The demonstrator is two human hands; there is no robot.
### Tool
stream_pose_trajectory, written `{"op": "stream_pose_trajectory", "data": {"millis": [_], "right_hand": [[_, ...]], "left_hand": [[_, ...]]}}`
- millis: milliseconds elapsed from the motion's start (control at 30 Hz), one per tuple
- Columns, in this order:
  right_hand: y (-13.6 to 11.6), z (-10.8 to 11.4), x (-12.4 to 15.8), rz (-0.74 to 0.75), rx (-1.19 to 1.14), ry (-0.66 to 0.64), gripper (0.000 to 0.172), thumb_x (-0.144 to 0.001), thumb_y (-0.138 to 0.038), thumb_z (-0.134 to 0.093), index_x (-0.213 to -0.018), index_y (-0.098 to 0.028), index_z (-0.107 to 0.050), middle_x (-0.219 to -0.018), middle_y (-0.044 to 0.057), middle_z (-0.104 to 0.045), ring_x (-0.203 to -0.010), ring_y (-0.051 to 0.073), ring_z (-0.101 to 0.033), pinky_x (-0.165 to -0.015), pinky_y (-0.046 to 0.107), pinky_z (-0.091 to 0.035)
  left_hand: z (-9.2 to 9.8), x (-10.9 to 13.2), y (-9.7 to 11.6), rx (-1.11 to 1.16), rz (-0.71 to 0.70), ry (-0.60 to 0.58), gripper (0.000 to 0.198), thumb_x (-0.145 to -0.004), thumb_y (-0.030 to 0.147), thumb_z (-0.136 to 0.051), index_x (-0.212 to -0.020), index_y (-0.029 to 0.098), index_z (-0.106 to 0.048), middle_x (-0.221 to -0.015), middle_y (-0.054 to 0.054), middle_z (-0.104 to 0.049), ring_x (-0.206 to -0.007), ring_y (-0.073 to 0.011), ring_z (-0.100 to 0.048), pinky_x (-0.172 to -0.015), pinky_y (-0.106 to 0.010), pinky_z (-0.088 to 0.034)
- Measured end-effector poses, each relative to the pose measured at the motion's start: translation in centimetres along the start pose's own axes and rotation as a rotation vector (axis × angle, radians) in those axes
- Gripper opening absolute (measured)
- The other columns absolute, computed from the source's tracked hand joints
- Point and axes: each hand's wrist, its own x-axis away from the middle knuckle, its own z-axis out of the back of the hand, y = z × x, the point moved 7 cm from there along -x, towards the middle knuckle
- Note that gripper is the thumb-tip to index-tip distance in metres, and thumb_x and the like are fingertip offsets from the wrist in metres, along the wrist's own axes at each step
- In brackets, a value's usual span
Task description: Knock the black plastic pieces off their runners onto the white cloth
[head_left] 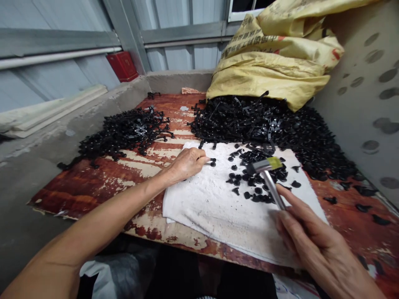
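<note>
- Head view: the left hand [188,164] has its fingers closed in a pinch on a small black part [213,163], over the left side of the white cloth [199,211] on the counter [140,168].
- The right hand [314,236] grips a hammer [272,185], its head above loose black pieces [258,190].
- A left heap [121,128] and a larger heap [230,120] of black parts lie beyond, the latter below a yellow sack [264,74].

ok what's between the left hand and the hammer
In the head view: the black piece pinched in the left hand, then some white cloth, then loose black parts near the hammer.
</note>
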Motion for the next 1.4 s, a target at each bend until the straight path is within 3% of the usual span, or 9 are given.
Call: {"op": "stream_pose_trajectory", "data": {"millis": [133,233,367,467,800,967,1100,1267,1400], "right_hand": [[-4.6,-1.5,-1.7,0.369,0.127,-0.019,0.051,-0.092,-0.016,-0.045,-0.143,-0.022,-0.048,-0.128,0.011,-0.066,-0.110,0.023,-0.066,-0.092,0.038,-0.054],[-6.6,-2.2,-3.0,0.493,0.237,0.064,0.059,-0.091,-0.010,-0.043,-0.149,-0.020,-0.037,-0.121,0.014,-0.068,-0.100,0.023,-0.069,-0.082,0.035,-0.057],[-5.5,-5.4,-4.4,0.443,0.566,-0.219,0.063,-0.083,-0.006,-0.042,-0.146,-0.016,-0.042,-0.079,0.008,-0.069,-0.055,0.020,-0.065,-0.048,0.028,-0.051],[-4.3,-6.5,-4.7,0.396,0.679,-0.340,0.065,-0.081,-0.005,-0.042,-0.145,-0.017,-0.044,-0.074,0.006,-0.066,-0.050,0.018,-0.061,-0.045,0.026,-0.045],[-5.9,-5.5,-4.5,0.465,0.483,-0.258,0.059,-0.084,-0.008,-0.036,-0.142,-0.014,-0.046,-0.082,0.009,-0.071,-0.067,0.023,-0.068,-0.062,0.035,-0.056],[-8.3,-2.5,-4.5,0.440,0.324,0.044,0.054,-0.093,-0.016,-0.036,-0.147,-0.017,-0.038,-0.103,0.014,-0.071,-0.092,0.026,-0.068,-0.078,0.039,-0.055],[-6.7,-5.3,-4.3,0.417,0.453,-0.197,0.059,-0.081,-0.006,-0.039,-0.138,-0.018,-0.052,-0.071,0.006,-0.069,-0.057,0.023,-0.065,-0.058,0.035,-0.054],[-6.2,-5.3,-4.6,0.377,0.418,-0.178,0.061,-0.086,-0.011,-0.034,-0.147,-0.016,-0.039,-0.090,0.012,-0.070,-0.071,0.024,-0.067,-0.059,0.034,-0.053],[-6.8,-5.3,-4.9,0.381,0.374,-0.267,0.053,-0.084,-0.014,-0.037,-0.133,-0.018,-0.055,-0.065,0.004,-0.064,-0.053,0.021,-0.060,-0.051,0.032,-0.049]], "left_hand": [[-0.1,0.2,0.0,-0.023,-0.013,0.027,0.032,-0.086,0.024,-0.045,-0.055,0.019,-0.041,-0.054,0.003,-0.043,-0.058,-0.0116,-0.041,-0.058,-0.026,-0.026],[-0.2,0.3,-0.1,-0.037,-0.018,0.042,0.032,-0.086,0.027,-0.044,-0.055,0.019,-0.046,-0.056,0.001,-0.048,-0.059,-0.0128,-0.044,-0.058,-0.026,-0.028],[-0.4,0.2,-0.7,-0.034,0.000,0.049,0.027,-0.085,0.026,-0.044,-0.062,0.018,-0.057,-0.062,-0.002,-0.057,-0.063,-0.0149,-0.050,-0.060,-0.027,-0.032],[-0.7,0.0,-0.9,-0.019,-0.034,0.035,0.026,-0.083,0.023,-0.043,-0.064,0.018,-0.060,-0.065,-0.003,-0.060,-0.064,-0.0156,-0.052,-0.061,-0.027,-0.034],[-0.4,0.5,-0.7,-0.052,-0.039,-0.052,0.023,-0.083,0.016,-0.044,-0.061,0.019,-0.050,-0.060,-0.001,-0.052,-0.061,-0.0154,-0.051,-0.060,-0.026,-0.035],[-0.7,0.4,-0.7,-0.042,-0.065,-0.038,0.028,-0.081,0.011,-0.045,-0.055,0.020,-0.042,-0.057,0.000,-0.048,-0.058,-0.0141,-0.047,-0.060,-0.026,-0.035],[-0.8,0.5,-0.6,-0.059,-0.042,-0.057,0.025,-0.082,0.010,-0.044,-0.059,0.019,-0.047,-0.063,-0.003,-0.055,-0.065,-0.0163,-0.053,-0.063,-0.027,-0.037],[-0.9,0.5,-0.6,-0.075,-0.037,-0.058,0.021,-0.083,0.011,-0.045,-0.064,0.019,-0.051,-0.072,-0.006,-0.061,-0.072,-0.0182,-0.058,-0.066,-0.027,-0.038],[-1.7,0.6,-0.7,-0.080,-0.040,-0.049,0.020,-0.085,0.016,-0.043,-0.069,0.018,-0.056,-0.073,-0.007,-0.063,-0.072,-0.0195,-0.060,-0.064,-0.028,-0.039]]}}
